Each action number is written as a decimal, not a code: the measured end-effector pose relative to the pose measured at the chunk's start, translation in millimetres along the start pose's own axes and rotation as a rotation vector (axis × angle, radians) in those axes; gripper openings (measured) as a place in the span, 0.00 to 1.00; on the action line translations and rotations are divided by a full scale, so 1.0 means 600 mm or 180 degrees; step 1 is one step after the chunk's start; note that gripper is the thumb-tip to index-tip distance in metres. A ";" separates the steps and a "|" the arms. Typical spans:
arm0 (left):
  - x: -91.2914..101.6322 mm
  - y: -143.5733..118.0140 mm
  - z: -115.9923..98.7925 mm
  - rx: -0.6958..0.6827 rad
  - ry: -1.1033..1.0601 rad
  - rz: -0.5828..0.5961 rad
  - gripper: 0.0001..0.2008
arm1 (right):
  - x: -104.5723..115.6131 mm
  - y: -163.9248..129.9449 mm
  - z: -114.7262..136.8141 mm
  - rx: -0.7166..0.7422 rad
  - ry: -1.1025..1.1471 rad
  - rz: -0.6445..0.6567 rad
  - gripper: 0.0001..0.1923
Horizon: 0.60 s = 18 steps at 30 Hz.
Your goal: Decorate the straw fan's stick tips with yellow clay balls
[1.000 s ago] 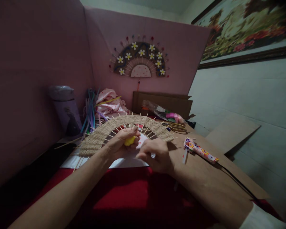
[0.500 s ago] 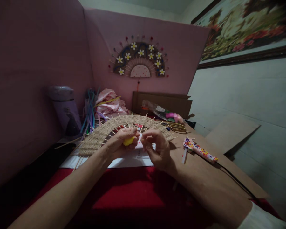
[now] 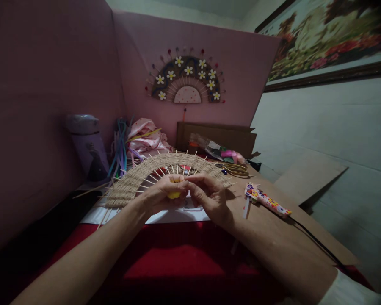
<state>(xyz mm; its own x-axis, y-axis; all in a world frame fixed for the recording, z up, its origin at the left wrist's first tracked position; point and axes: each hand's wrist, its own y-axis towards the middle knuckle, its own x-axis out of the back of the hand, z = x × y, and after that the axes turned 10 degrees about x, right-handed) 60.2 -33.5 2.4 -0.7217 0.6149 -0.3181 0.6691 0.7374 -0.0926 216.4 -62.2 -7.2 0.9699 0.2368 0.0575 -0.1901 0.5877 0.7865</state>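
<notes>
My left hand is closed around a smooth yellow lump, perhaps modelling clay. The fingertips of my right hand are pinched together and meet those of the left beside the lump. Whatever lies between them is too small to make out. Behind and below both hands arches a half-round fan of woven tan cord on thin sticks, whose ends poke out along both curved edges. A white sheet lies beneath it.
A flower-patterned glue gun with a black cord rests on brown board at right. Gold-handled scissors, a plastic packet, pink dotted cloth, coloured pipe cleaners and a purple container stand behind. A flowered fan hangs on the pink panel.
My right hand has moved left and its fingertips now touch those of my left hand. The left hand has turned slightly, with the yellow lump still in it.
</notes>
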 end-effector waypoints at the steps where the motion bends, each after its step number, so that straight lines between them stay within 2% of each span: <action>1: -0.001 0.000 -0.001 0.0008 -0.0003 0.0014 0.14 | -0.001 0.001 0.001 -0.0054 0.0083 -0.0022 0.06; 8: -0.006 -0.001 -0.003 0.0071 -0.0042 0.0108 0.13 | -0.002 0.005 0.004 -0.0149 0.0503 -0.0021 0.05; 14: 0.005 0.004 0.004 0.0047 0.0002 0.0152 0.17 | 0.001 0.004 -0.001 -0.0148 0.0584 0.0025 0.06; 18: 0.004 0.005 0.003 -0.0037 0.0081 0.0162 0.16 | 0.001 0.004 0.001 -0.0196 0.0581 0.0003 0.06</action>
<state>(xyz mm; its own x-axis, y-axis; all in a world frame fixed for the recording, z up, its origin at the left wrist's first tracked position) 60.6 -30.4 -0.5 -0.6912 0.6583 -0.2981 0.7029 0.7082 -0.0658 216.6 -61.2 -4.7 0.9270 0.3705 -0.0587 -0.2055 0.6323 0.7469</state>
